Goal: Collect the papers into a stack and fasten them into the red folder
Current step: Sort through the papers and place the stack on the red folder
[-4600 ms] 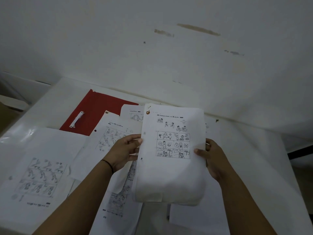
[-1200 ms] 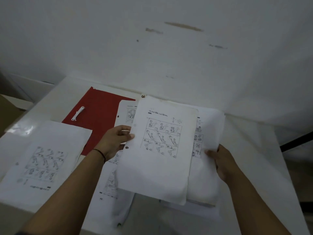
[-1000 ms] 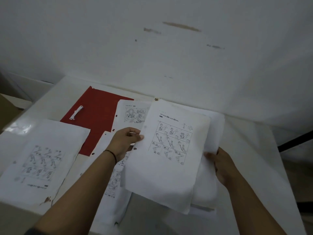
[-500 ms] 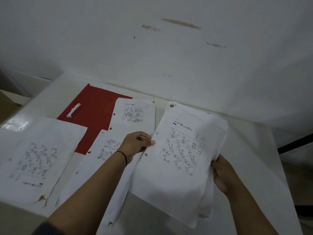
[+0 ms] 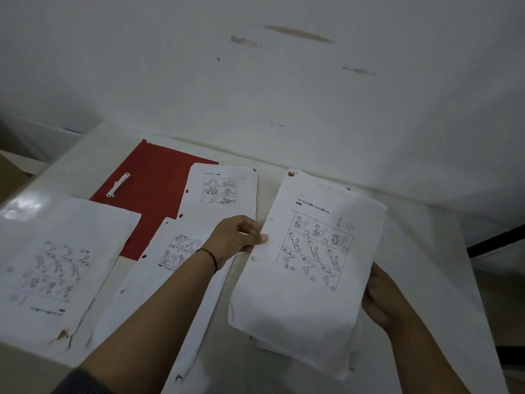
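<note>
Two hands share the stack (image 5: 306,268) — left hand (image 5: 235,240) pinches its punched edge, right hand (image 5: 380,297) grips the far side, probably for squaring; loose sheets (image 5: 224,191) overlap the red folder (image 5: 153,194) on the table.

three loose sheets (image 5: 65,263) – one held stack (image 5: 309,268), one red folder (image 5: 153,194)

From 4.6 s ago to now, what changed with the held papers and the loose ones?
The stack gained a sheet, now on top. The left hand pinches its edge, the right hand supports it. Red folder and far-left sheet stayed.
</note>
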`<state>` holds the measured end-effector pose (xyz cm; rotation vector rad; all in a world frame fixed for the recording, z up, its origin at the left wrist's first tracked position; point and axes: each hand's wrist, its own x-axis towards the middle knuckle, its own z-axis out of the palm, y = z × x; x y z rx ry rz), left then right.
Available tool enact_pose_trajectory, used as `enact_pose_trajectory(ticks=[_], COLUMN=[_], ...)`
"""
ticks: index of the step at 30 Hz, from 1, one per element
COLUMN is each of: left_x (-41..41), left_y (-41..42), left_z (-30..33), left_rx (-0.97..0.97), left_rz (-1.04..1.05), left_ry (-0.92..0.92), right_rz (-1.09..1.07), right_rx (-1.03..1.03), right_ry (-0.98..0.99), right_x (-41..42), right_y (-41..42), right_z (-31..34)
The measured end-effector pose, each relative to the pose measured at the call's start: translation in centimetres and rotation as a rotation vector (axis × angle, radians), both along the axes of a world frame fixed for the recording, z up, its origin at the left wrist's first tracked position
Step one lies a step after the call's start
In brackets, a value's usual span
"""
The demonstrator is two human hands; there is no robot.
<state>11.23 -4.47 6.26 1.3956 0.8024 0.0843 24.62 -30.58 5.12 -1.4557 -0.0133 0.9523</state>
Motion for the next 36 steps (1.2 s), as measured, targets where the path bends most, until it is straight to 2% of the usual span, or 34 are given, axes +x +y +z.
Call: enact_pose_trajectory(ticks=[13, 16, 26, 36], left_x=[0.9, 0.9, 0.2, -1.1], left_y=[-1.0, -0.9, -0.9, 0.6], left_z=[-0.7, -1.0, -1.3, -0.9], left_rx=[0.037, -0.014, -0.195, -0.122], left_rz=[-0.035, -0.04, 0.109, 0.172], left_ry=[0.038, 0.043, -0.048, -0.085], right_rz=[0.024, 0.038, 0.041, 0.073], right_rx=[-0.003, -0.005, -0.035, -0.021], right_ry=[0.022, 0.017, 0.003, 0.0], right_x=[0.6, 0.8, 1.5, 0.8], right_y=[-0.4, -0.4, 0.5, 3.2], right_z=[-0.6, -0.5, -0.2, 0.5])
